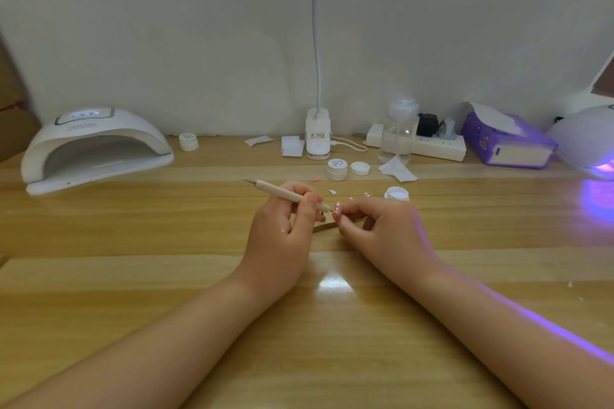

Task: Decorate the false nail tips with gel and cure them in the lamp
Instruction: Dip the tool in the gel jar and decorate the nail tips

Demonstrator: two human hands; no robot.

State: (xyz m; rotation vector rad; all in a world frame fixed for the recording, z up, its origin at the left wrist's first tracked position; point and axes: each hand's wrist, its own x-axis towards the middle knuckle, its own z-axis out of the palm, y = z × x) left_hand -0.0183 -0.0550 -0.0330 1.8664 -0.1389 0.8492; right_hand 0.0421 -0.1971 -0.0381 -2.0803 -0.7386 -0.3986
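Observation:
My left hand [282, 226] grips a wooden dotting pen [282, 192], its metal tip touching a false nail tip [337, 211] with white dots along it. My right hand [382, 226] pinches that nail tip at the table's middle. An open gel pot [397, 193] stands just behind my right hand. A loose nail tip [332, 191] and a pink one [315, 180] lie on the table behind the hands. A white curing lamp [96, 148] sits at the far left, its opening facing me.
Wooden table [166, 276]. At the back: a desk lamp base [318, 134], a closed gel pot [337, 169] with a lid [360, 168], a clear pump bottle [398, 129], a power strip [438, 146], a purple tissue box [508, 139], and a second lamp [588, 143] glowing violet at right.

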